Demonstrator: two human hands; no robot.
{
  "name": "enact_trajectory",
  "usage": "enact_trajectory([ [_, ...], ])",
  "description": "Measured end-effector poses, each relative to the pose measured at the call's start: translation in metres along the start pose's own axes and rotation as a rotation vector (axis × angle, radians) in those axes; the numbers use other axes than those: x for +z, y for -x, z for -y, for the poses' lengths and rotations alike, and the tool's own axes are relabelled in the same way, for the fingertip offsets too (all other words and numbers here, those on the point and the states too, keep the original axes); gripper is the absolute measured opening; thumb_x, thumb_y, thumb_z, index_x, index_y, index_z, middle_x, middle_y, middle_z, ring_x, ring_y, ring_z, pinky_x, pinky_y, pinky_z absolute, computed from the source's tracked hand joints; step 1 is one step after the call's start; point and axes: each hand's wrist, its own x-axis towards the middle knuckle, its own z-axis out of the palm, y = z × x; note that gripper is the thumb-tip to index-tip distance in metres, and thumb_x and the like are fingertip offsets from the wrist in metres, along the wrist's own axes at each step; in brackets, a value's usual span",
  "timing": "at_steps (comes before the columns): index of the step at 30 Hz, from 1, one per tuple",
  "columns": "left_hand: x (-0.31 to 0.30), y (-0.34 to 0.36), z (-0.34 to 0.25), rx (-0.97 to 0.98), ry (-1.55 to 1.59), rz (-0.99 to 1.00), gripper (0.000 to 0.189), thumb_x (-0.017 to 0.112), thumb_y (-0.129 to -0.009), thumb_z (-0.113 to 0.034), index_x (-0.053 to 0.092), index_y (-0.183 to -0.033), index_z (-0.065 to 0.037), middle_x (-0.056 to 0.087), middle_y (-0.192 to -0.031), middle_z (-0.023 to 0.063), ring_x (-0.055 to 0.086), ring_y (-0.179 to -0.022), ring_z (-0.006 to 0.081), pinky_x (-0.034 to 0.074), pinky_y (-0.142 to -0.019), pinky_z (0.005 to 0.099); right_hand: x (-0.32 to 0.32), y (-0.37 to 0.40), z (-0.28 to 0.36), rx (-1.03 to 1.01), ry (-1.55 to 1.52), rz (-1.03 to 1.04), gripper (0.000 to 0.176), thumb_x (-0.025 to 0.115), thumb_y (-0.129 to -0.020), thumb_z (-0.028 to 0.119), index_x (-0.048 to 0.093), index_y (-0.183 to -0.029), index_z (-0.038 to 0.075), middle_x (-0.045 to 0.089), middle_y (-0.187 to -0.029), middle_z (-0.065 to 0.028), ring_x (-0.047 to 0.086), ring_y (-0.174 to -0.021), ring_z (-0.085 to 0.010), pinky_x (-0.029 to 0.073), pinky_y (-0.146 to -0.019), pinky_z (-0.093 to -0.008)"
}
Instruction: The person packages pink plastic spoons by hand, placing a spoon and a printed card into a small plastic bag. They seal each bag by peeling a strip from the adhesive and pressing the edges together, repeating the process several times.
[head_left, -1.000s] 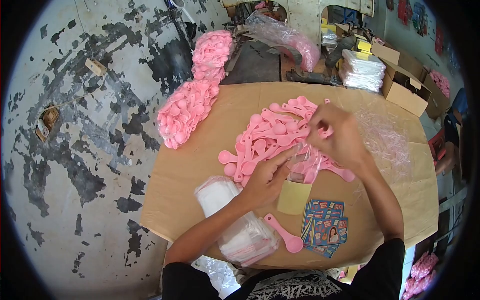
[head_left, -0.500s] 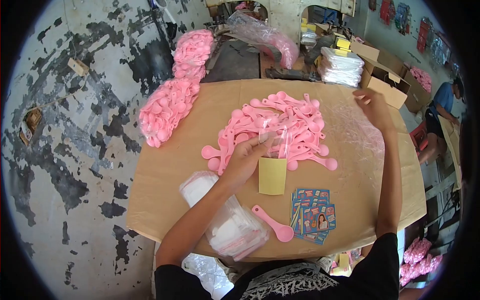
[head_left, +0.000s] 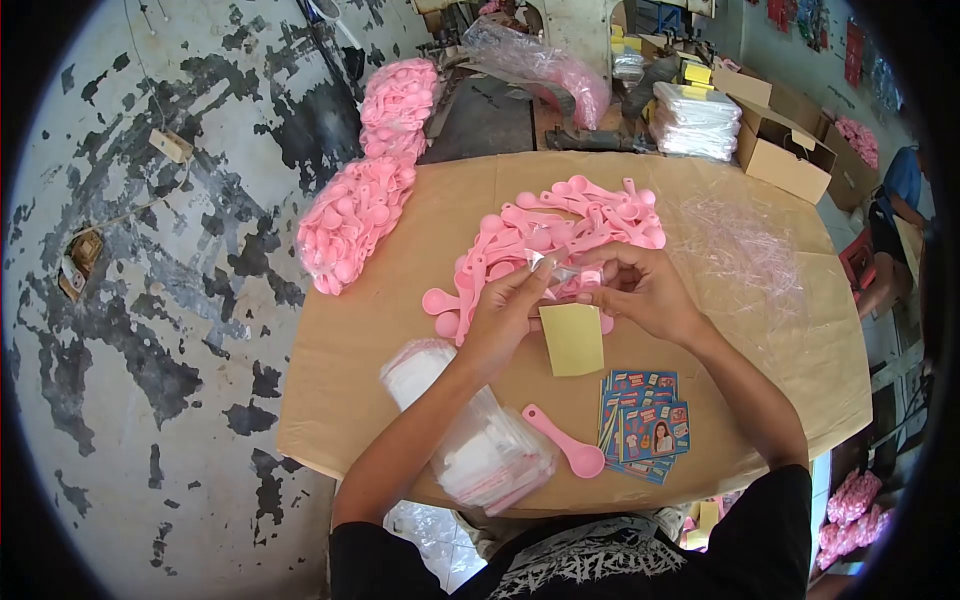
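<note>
Both hands meet over the near side of a heap of pink measuring spoons [head_left: 590, 215]. My left hand [head_left: 508, 305] pinches a small clear plastic bag [head_left: 550, 270] by its upper left. On the bag's other side, my right hand [head_left: 645, 290] has its fingers closed at the upper edge. A plain yellow card [head_left: 574, 342] shows at the bag's lower end; whether it sits fully inside is hard to see. Below the hands lie a single pink spoon [head_left: 566, 442], a stack of blue printed cards [head_left: 648, 428] and a pile of clear bags [head_left: 480, 435].
Two large bags of pink spoons [head_left: 357, 220] rest at the table's [head_left: 350, 380] left edge. Plastic strands [head_left: 745, 250] lie on the right. Behind are stacked clear packets [head_left: 695, 122] and an open cardboard box [head_left: 785, 160]. Another person [head_left: 890, 235] sits at far right.
My right hand has come in from the far right and closed on the bag's edge. My left hand still holds the bag. The whole view has shifted slightly.
</note>
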Motion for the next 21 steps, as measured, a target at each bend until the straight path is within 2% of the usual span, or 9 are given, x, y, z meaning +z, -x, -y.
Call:
enact_trajectory([
  [4, 0.002, 0.002, 0.004, 0.046, -0.015, -0.024, 0.043, 0.049, -0.102, -0.027, 0.048, -0.138, -0.005, 0.065, -0.114, 0.0066, 0.066, -0.094, 0.0132, 0.057, -0.076, 0.0266, 0.001, 0.000, -0.008, 0.036, -0.113, 0.094, 0.028, 0.070, -0.086, 0.004, 0.064, -0.113, 0.000, 0.063, -0.076, 0.0000, 0.058, -0.066, -0.0044, 0.048, -0.060, -0.0205],
  [7, -0.001, -0.001, 0.014, 0.084, -0.062, -0.037, 0.042, 0.049, -0.102, -0.026, 0.048, -0.138, -0.004, 0.064, -0.118, 0.0068, 0.065, -0.093, 0.0109, 0.056, -0.075, 0.0249, 0.000, 0.001, -0.003, 0.059, -0.122, 0.206, 0.028, 0.069, -0.089, 0.013, 0.065, -0.114, 0.003, 0.065, -0.076, -0.0004, 0.059, -0.069, -0.0032, 0.047, -0.060, -0.0200],
  [10, -0.003, 0.002, 0.005, 0.011, -0.010, -0.010, 0.042, 0.049, -0.102, -0.025, 0.049, -0.137, -0.004, 0.063, -0.118, 0.0058, 0.063, -0.093, 0.0094, 0.054, -0.076, 0.0241, 0.002, 0.001, -0.003, 0.083, -0.160, 0.131, 0.031, 0.068, -0.090, 0.013, 0.064, -0.118, 0.001, 0.066, -0.079, -0.0006, 0.060, -0.070, -0.0036, 0.047, -0.061, -0.0208],
  [13, -0.002, -0.002, 0.009, 0.053, 0.025, -0.036, 0.041, 0.049, -0.102, -0.025, 0.050, -0.137, -0.004, 0.063, -0.115, 0.0035, 0.062, -0.093, 0.0087, 0.053, -0.077, 0.0239, 0.000, 0.000, -0.005, 0.085, -0.158, 0.139, 0.028, 0.068, -0.090, 0.013, 0.065, -0.116, 0.001, 0.066, -0.080, -0.0003, 0.057, -0.069, -0.0037, 0.047, -0.061, -0.0216],
  [16, -0.010, -0.005, 0.023, 0.073, -0.067, 0.017, 0.040, 0.049, -0.102, -0.026, 0.052, -0.135, -0.004, 0.064, -0.112, 0.0024, 0.061, -0.094, 0.0082, 0.052, -0.075, 0.0235, -0.013, -0.003, -0.009, 0.091, -0.037, 0.243, 0.026, 0.066, -0.091, 0.012, 0.067, -0.114, 0.002, 0.066, -0.080, 0.0009, 0.056, -0.069, -0.0034, 0.046, -0.061, -0.0213],
  [19, -0.007, -0.007, 0.017, 0.061, -0.085, 0.018, 0.036, 0.044, -0.103, -0.024, 0.053, -0.129, 0.000, 0.063, -0.115, 0.0072, 0.065, -0.096, 0.0131, 0.056, -0.080, 0.0264, -0.016, -0.002, 0.000, 0.146, -0.099, 0.169, 0.024, 0.064, -0.092, 0.011, 0.068, -0.114, 0.003, 0.067, -0.081, 0.0017, 0.056, -0.071, -0.0025, 0.046, -0.061, -0.0213],
  [20, -0.001, -0.003, 0.008, -0.017, 0.005, -0.033, 0.032, 0.048, -0.102, -0.024, 0.057, -0.124, -0.002, 0.064, -0.109, 0.0048, 0.063, -0.088, 0.0078, 0.053, -0.069, 0.0227, -0.018, -0.003, -0.005, 0.130, -0.072, 0.162, 0.026, 0.063, -0.093, 0.012, 0.066, -0.118, 0.004, 0.067, -0.083, 0.0018, 0.056, -0.073, -0.0029, 0.048, -0.064, -0.0215],
  [21, -0.003, -0.002, 0.000, -0.039, -0.144, 0.012, 0.031, 0.050, -0.101, -0.023, 0.058, -0.123, -0.003, 0.064, -0.108, 0.0035, 0.061, -0.085, 0.0061, 0.050, -0.066, 0.0215, -0.017, -0.003, -0.008, 0.125, -0.096, 0.136, 0.026, 0.063, -0.093, 0.010, 0.067, -0.118, 0.004, 0.067, -0.085, 0.0014, 0.057, -0.075, -0.0034, 0.048, -0.066, -0.0218],
])
